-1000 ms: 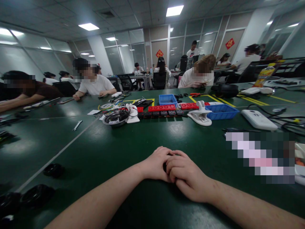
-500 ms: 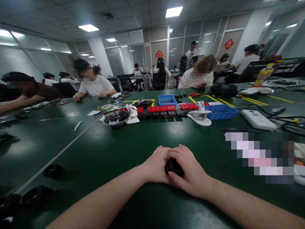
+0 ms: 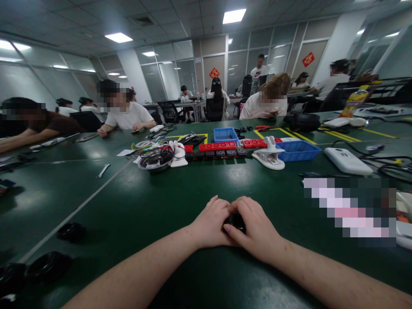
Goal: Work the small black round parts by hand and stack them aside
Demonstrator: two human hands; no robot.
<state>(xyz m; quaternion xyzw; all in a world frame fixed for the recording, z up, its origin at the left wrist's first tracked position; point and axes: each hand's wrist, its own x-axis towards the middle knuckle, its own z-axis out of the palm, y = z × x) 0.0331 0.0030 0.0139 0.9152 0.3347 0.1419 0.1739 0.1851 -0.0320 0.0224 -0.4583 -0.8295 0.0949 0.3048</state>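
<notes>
Both of my hands are wrapped round a glossy black roll or coil [image 3: 237, 222] low over the green table; its exact kind is hard to make out. My left hand [image 3: 212, 223] is closed against its left side, fingers curled at the far edge. From the right, my right hand [image 3: 257, 225] grips it with the thumb across the near side and the fingers over the top. Much of the roll is hidden by the hands. Similar black coils lie at the left: one coil [image 3: 71, 232] farther off and another coil [image 3: 48, 267] nearer.
Ahead stand a metal bowl [image 3: 156, 162] of small parts, a red strip [image 3: 217, 146], a white clamp [image 3: 269, 156] and a blue tray [image 3: 299, 151]. A wrench [image 3: 103, 171] lies left; a white device [image 3: 348, 161] lies right. Other people sit across the table.
My right hand's fingers and thumb have shifted slightly on the black roll, which now shows less between the hands. My left hand stays nearly in place.
</notes>
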